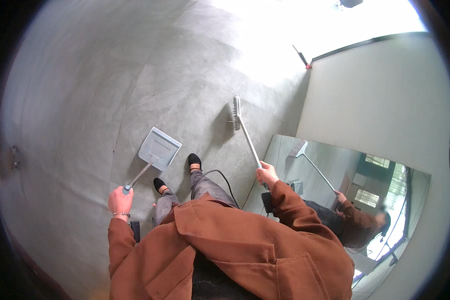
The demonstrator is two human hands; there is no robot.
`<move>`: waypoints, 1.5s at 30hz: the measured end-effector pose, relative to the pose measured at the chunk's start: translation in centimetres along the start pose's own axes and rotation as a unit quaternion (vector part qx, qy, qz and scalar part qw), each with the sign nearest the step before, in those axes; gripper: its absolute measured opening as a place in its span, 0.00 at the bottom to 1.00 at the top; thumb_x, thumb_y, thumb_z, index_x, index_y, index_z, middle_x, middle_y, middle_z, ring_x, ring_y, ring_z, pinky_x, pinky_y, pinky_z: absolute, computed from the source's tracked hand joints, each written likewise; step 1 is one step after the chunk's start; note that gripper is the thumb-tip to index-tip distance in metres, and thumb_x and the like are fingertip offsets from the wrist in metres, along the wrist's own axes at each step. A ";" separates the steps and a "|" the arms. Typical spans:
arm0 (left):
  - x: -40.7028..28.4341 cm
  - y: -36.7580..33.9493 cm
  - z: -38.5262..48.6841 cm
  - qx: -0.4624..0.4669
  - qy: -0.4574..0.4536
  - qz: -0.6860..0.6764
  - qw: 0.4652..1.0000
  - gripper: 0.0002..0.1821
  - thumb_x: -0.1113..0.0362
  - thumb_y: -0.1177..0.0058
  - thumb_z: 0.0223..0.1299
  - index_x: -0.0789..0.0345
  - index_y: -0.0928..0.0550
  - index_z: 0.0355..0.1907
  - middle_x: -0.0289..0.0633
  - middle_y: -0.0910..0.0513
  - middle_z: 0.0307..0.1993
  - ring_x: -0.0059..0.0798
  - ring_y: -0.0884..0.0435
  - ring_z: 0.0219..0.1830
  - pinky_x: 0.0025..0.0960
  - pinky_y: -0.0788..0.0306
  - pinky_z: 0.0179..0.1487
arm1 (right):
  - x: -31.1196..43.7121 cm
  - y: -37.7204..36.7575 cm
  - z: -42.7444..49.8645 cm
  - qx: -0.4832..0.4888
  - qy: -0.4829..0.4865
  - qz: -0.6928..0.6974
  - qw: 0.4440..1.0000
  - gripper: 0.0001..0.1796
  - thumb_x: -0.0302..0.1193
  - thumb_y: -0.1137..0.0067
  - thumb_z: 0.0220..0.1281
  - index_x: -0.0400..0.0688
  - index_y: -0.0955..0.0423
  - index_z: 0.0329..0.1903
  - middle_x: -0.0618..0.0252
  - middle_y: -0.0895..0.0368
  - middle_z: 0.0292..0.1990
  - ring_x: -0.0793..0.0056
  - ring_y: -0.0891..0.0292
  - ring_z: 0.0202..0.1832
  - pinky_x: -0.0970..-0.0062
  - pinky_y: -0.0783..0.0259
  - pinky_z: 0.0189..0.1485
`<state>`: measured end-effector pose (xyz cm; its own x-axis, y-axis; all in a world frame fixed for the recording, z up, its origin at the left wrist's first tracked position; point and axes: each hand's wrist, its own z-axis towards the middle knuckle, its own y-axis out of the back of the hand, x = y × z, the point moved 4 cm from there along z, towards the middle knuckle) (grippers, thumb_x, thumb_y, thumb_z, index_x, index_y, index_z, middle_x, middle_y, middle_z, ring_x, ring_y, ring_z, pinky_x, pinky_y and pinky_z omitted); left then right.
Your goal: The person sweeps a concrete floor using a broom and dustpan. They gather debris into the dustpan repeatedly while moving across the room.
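Note:
My left hand (120,200) is closed around the top of the handle of a long-handled dustpan (160,148). The pale grey pan lies low in front of my feet, towards the left, with its wide edge turned away from me. In my right hand (267,174) is the handle of a broom (237,112), held out ahead and to the right. Its bristles face left, over a shadow on the grey floor; whether they touch the floor I cannot tell. Broom head and dustpan are well apart.
At the right, a large mirror (330,165) against the pale wall (367,97) reflects me and the broom. Near the wall's far corner lies a slim dark object with a red end (308,66). A black cable (227,180) loops by my legs. Bright light washes out the far floor.

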<state>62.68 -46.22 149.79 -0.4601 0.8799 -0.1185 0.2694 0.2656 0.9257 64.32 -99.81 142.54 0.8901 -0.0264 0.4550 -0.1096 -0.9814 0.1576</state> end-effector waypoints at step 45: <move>3.8 -0.6 -1.4 0.013 0.188 -0.030 0.982 0.14 0.53 0.44 0.45 0.63 0.20 0.27 0.46 0.19 0.29 0.47 0.21 0.35 0.44 0.28 0.36 | 11.9 -27.6 8.8 0.113 0.306 -0.668 0.669 0.18 0.29 0.57 0.53 0.37 0.37 0.49 0.42 0.24 0.39 0.47 0.27 0.45 0.56 0.30 0.45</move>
<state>59.54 -43.60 149.31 -0.7543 0.6559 -0.0277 0.2514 0.3275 0.9108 81.86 -74.67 135.93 -0.2284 0.9174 0.3259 0.7339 -0.0577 0.6769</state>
